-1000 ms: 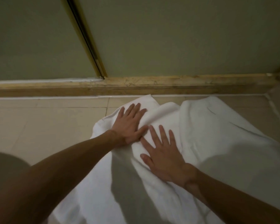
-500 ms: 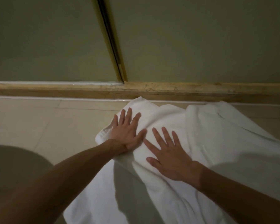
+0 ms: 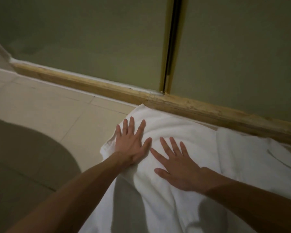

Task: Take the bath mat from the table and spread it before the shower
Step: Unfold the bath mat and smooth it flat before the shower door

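Observation:
The white bath mat (image 3: 183, 132) lies rumpled on the tiled floor, its far edge against the wooden threshold (image 3: 200, 108) of the shower. My left hand (image 3: 131, 142) rests flat, fingers spread, on the mat's left corner. Just to its right my right hand (image 3: 176, 163) also presses palm down on the cloth. Neither hand grips the fabric. Folds and creases run across the right part of the mat, which extends past the frame's right and lower edges.
Frosted shower glass panels (image 3: 91, 39) with a gold-framed door gap (image 3: 170, 47) rise behind the threshold. Beige floor tiles (image 3: 54, 106) stretch to the left. A dark rounded shape (image 3: 23, 157) fills the lower left.
The view has swung left and tilted, so the threshold now slants. Both hands stay flat on the mat, slightly further apart on the cloth.

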A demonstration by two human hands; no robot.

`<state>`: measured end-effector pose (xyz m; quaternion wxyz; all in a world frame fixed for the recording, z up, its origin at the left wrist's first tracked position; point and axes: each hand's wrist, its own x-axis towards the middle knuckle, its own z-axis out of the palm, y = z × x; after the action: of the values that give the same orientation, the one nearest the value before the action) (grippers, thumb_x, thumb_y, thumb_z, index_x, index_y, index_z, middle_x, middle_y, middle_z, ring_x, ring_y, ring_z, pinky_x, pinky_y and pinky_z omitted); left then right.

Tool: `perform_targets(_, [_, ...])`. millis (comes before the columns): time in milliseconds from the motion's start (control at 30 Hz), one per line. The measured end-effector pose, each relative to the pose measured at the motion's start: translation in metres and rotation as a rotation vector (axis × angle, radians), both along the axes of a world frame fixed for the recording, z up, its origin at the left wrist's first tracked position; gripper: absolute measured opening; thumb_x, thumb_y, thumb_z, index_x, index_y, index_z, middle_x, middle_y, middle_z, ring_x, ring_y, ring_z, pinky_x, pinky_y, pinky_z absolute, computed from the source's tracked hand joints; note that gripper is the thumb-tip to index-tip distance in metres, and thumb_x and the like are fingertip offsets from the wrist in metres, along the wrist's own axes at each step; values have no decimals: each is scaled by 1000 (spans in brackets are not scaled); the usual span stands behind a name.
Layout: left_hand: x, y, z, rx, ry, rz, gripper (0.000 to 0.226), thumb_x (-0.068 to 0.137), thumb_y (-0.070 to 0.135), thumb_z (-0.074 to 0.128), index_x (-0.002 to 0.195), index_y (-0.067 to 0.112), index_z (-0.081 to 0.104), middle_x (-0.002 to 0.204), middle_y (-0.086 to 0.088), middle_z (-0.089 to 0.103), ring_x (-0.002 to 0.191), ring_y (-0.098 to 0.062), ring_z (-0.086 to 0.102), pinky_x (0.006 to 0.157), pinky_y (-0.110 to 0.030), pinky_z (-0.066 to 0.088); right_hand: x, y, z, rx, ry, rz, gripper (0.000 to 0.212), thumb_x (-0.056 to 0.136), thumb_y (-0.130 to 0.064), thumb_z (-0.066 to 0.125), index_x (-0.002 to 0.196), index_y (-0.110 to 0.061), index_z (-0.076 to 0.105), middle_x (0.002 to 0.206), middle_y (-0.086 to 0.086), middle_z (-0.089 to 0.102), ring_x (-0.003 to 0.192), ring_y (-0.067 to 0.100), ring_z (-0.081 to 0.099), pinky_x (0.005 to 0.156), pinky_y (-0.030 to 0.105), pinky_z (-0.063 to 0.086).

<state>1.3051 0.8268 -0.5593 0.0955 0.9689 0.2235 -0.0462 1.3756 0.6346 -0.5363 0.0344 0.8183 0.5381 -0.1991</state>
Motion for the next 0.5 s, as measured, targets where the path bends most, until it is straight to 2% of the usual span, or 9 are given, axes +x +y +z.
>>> perform_targets(200, [-3, 9, 1, 14, 37, 75, 76, 85, 72, 0, 150, 34, -14, 157, -13, -20, 143, -33, -23, 113, -58, -12, -2, 12, -1, 47, -17, 7, 68, 81, -69, -5, 143, -44, -20, 153, -1, -32, 139, 28, -31, 114, 51, -14])
perform_targets(300, [3, 4, 6, 18, 66, 87, 81, 84, 74, 3, 150, 30, -14, 156, -15, -24, 141, -36, -26, 110, -61, -16, -6, 12, 1, 139, 24, -90, 62, 92, -62, 8, 148, -40, -6, 158, -3, -18, 143, 22, -21, 116, 46, -11])
perform_targets(400, [14, -2, 12, 35, -26, -34, 80, 85, 72, 8, 150, 31, -15, 155, -11, -25, 140, -32, -29, 110, -59, -17, -3, 14, 6, 290, -5, -268, 55, 98, -48, 25, 150, -32, 12, 160, 0, -3, 146, 18, -11, 118, 41, -6])
perform_targets(500, [30, -11, 12, 34, -16, -196, 76, 88, 70, 12, 149, 34, -13, 158, -6, -21, 142, -29, -27, 111, -58, -17, 10, 11, 6, 224, -85, -465, 61, 98, -42, 32, 151, -27, 5, 159, 10, -11, 145, 28, -15, 118, 45, -4])
